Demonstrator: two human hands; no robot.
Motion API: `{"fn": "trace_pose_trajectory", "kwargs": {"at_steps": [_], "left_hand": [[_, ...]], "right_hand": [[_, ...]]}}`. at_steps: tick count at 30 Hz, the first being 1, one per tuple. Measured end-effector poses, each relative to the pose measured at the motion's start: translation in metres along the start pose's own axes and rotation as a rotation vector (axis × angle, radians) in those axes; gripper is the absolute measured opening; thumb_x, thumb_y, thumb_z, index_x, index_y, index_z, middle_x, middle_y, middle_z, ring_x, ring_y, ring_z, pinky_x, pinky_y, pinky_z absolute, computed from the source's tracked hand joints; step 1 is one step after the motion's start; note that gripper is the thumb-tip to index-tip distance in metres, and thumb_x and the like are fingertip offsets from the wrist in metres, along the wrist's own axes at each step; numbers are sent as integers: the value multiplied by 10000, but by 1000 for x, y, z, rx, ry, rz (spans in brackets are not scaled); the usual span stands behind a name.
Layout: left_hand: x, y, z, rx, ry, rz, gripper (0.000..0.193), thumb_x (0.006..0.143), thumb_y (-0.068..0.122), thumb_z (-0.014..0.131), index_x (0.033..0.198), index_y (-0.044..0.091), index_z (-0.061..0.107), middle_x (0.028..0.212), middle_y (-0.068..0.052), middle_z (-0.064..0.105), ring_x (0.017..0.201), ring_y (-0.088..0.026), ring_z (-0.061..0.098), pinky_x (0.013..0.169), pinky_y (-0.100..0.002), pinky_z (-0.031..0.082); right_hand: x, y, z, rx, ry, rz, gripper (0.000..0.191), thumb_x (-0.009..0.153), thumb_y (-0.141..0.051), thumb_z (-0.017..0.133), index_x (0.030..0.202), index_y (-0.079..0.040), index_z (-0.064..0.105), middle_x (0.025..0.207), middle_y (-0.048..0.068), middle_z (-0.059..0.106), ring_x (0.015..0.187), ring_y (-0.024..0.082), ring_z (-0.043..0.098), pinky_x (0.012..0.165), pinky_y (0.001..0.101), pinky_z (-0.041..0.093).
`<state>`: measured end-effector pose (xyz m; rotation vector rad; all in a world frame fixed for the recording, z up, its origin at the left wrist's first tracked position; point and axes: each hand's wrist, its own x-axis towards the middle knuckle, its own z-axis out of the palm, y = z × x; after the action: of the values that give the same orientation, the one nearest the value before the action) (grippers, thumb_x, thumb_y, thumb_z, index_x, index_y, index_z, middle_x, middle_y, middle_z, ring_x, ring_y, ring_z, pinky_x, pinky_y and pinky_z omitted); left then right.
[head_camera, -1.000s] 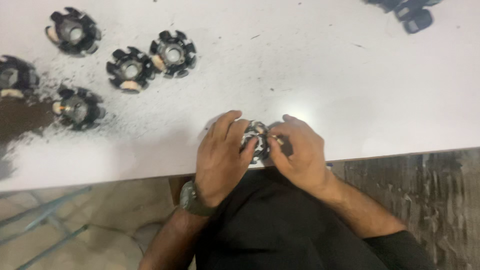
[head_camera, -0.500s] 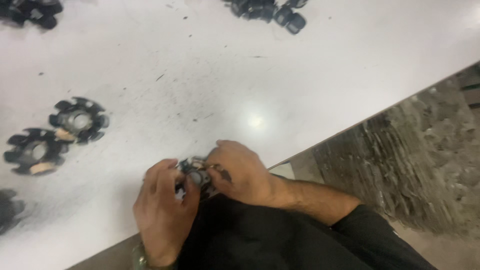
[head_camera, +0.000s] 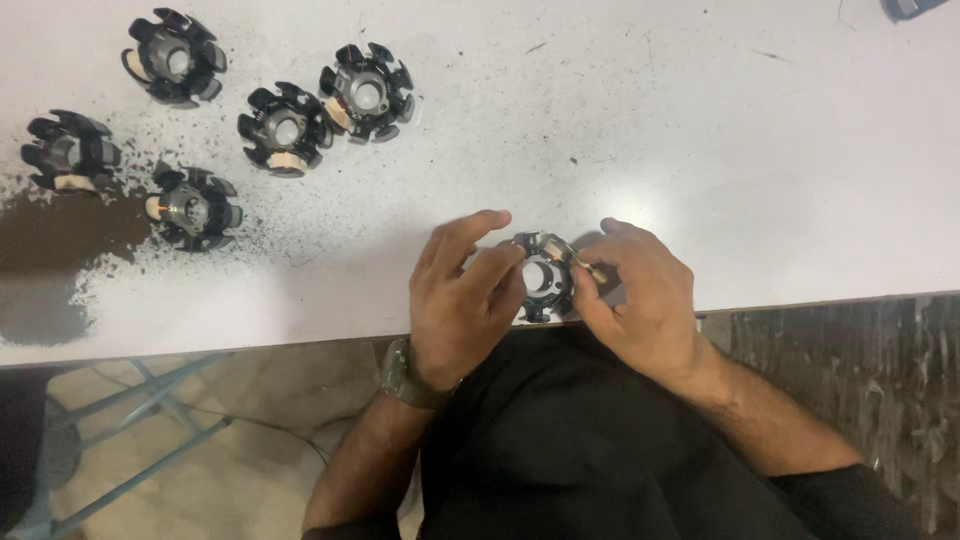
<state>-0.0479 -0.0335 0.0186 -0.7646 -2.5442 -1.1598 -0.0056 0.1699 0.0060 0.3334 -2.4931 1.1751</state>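
Black, toothed ring-shaped stator core (head_camera: 540, 280) pinched at white table (head_camera: 700, 150) edge: left hand (head_camera: 462, 300) steadying rim, right hand (head_camera: 640, 300) gripping tan winding end. Five similar cores (head_camera: 285, 130) parked aside.

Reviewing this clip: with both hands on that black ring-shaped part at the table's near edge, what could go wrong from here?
1. The black ring part sits right at the near edge of the white table; if the left hand or right hand slips, it could drop to the floor.
2. The dark powder patch at the left could smear onto a sleeve or onto the five similar parts beside it.
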Motion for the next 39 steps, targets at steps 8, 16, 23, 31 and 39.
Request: {"fn": "trace_pose_trajectory", "kwargs": {"at_steps": [8, 16, 23, 31, 39], "left_hand": [[3, 5, 1, 94, -154, 149, 171, 813, 43, 750, 949, 62, 648, 1216, -89, 614, 1134, -286, 646, 907, -456, 553], [-3, 7, 2, -69, -111, -93, 172, 884, 14, 733, 1029, 52, 649, 1214, -75, 669, 1058, -253, 693, 854, -382, 595], [-5, 5, 1, 1, -144, 13, 229, 802, 12, 756, 993, 56, 637, 1214, -98, 626, 1053, -289, 659, 819, -408, 569], [1, 3, 3, -105, -95, -59, 218, 828, 0, 765, 1005, 65, 656, 1250, -77, 638, 948, -220, 678, 775, -373, 561], [3, 3, -3, -19, -114, 22, 207, 793, 8, 759, 965, 68, 659, 1226, -74, 629, 1030, -272, 667, 801, -392, 558]], "right_hand": [[2, 1, -2, -14, -22, -16, 201, 869, -3, 754, 1030, -33, 638, 967, 103, 702, 899, 302, 713, 1051, 483, 580], [0, 2, -2, -4, -32, -25, 215, 879, -10, 747, 1055, -35, 626, 984, 99, 710, 907, 295, 718, 1061, 490, 574], [-1, 2, -1, -1, -24, -17, 217, 888, -10, 754, 1059, -33, 622, 984, 102, 705, 918, 294, 717, 1059, 475, 586], [-1, 3, -2, 8, -46, -22, 222, 897, -14, 756, 1071, -25, 618, 1017, 106, 716, 942, 295, 722, 1062, 483, 577], [0, 2, -3, 11, -27, -35, 224, 898, -15, 758, 1069, -24, 614, 1005, 103, 709, 933, 306, 710, 1056, 488, 584]]}}
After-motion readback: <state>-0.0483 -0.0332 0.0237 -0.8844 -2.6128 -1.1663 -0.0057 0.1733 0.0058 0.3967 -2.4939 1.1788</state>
